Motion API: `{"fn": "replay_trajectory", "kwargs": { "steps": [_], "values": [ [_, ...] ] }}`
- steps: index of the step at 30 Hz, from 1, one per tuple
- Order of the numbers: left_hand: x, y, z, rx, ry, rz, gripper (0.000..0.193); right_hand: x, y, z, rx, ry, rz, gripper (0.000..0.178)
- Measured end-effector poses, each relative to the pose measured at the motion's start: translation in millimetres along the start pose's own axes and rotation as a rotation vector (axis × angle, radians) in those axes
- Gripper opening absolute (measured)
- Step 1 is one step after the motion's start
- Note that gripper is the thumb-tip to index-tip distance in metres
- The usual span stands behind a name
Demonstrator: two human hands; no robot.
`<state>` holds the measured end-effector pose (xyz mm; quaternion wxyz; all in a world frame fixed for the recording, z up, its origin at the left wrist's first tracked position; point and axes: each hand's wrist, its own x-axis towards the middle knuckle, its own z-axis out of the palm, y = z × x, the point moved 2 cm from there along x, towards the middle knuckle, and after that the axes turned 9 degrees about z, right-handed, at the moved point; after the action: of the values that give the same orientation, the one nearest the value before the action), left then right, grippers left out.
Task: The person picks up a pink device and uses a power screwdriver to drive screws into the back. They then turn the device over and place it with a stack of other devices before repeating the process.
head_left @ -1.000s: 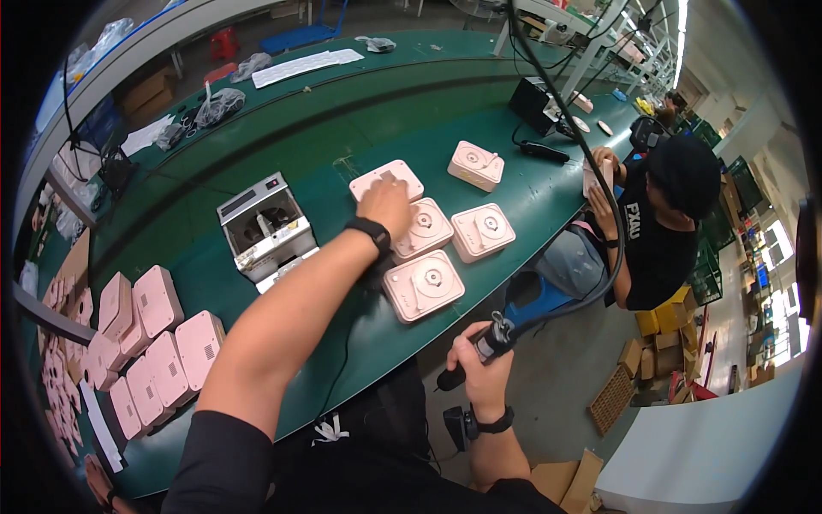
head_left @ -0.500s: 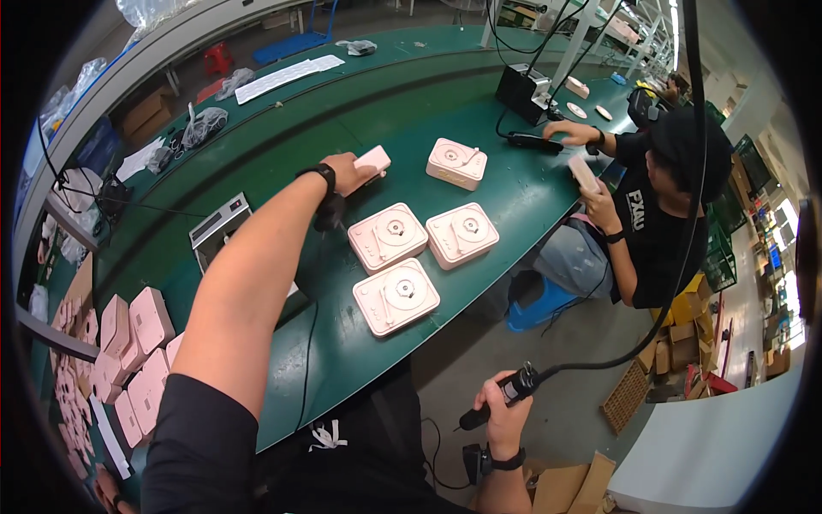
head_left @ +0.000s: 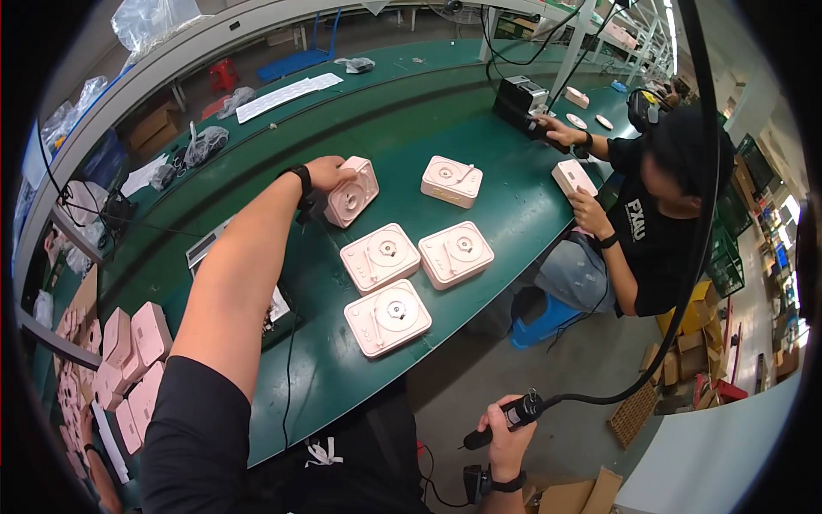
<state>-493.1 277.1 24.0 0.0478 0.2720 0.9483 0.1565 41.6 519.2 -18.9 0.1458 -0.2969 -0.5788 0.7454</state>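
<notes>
My left hand point(head_left: 327, 174) reaches far over the green table, closed on the upper edge of a pink housing point(head_left: 364, 190). That housing is tilted up, and a round recess shows on it. Near it sit pink mini turntable-shaped units: one point(head_left: 451, 180) at the far right, one point(head_left: 381, 257) in the middle, one point(head_left: 458, 254) beside that, and one point(head_left: 388, 318) nearest me. My right hand point(head_left: 510, 439) is wrapped round a black electric screwdriver point(head_left: 521, 413) off the table's front edge, its tip pointing left and its cable running up to the right.
A co-worker point(head_left: 659, 206) at right holds a pink piece point(head_left: 574, 177) and reaches toward a black box point(head_left: 520, 98). Pink housings point(head_left: 133, 360) pile up at left. A metal device point(head_left: 278, 313) lies partly behind my left forearm. Another person's arm point(head_left: 101, 467) shows at lower left.
The pink housing in my left hand has turned, so its round recess now shows, and sits slightly lower and left. The co-worker's reaching hand has moved toward the black box. My right hand barely moved.
</notes>
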Motion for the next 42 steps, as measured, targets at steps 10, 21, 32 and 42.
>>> {"fn": "replay_trajectory", "kwargs": {
  "steps": [10,21,32,42],
  "values": [
    [-20,11,25,-0.36,-0.328,-0.073,0.044,2,7,-2,0.021,-0.004,0.008,0.015],
    [-213,184,37,0.128,-0.194,0.46,0.09,15,9,37,0.005,-0.198,0.059,0.015],
    [-234,185,113,0.163,0.2,0.406,0.073,1,14,35,-0.078,-0.257,0.1,0.013],
    [-188,181,117,0.178,0.246,0.305,0.075,6,10,40,-0.071,-0.26,0.112,0.015]
  ]
}}
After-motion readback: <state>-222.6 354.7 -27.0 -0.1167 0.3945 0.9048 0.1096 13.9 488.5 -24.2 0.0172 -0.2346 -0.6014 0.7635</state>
